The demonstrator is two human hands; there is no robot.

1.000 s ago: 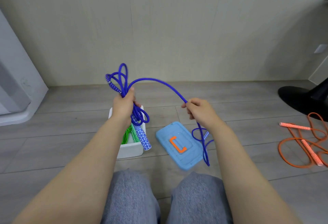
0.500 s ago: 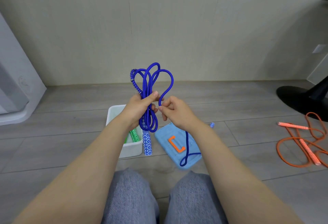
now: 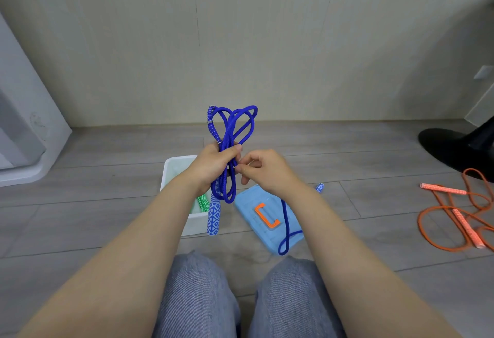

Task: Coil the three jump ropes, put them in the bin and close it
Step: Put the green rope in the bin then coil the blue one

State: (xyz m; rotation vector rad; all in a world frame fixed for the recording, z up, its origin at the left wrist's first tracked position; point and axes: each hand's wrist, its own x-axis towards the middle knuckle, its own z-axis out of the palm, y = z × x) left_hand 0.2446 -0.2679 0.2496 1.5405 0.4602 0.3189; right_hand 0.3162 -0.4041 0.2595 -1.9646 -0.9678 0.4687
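Note:
My left hand [image 3: 213, 166] grips a bundle of loops of the blue jump rope [image 3: 230, 129], held upright above the white bin [image 3: 173, 169]. One patterned blue handle [image 3: 213, 216] hangs below the fist. My right hand [image 3: 263, 171] pinches the rope's loose tail right beside the bundle; the tail drops behind my wrist and loops over the light blue lid [image 3: 267, 217]. The other blue handle [image 3: 319, 187] shows past my right forearm. A green jump rope [image 3: 203, 202] lies inside the bin. The orange jump rope [image 3: 454, 214] lies uncoiled on the floor at the right.
The lid with its orange clasp [image 3: 266, 214] lies flat on the wood floor just right of the bin. A black chair base [image 3: 454, 147] stands at the far right, a white appliance [image 3: 24, 129] at the left. My knees in grey trousers [image 3: 240, 297] are at the bottom.
My right hand swung the long rope arc in to the left hand, adding another loop to the bundle. The bundle moved right and now stands more upright; the free tail is shorter.

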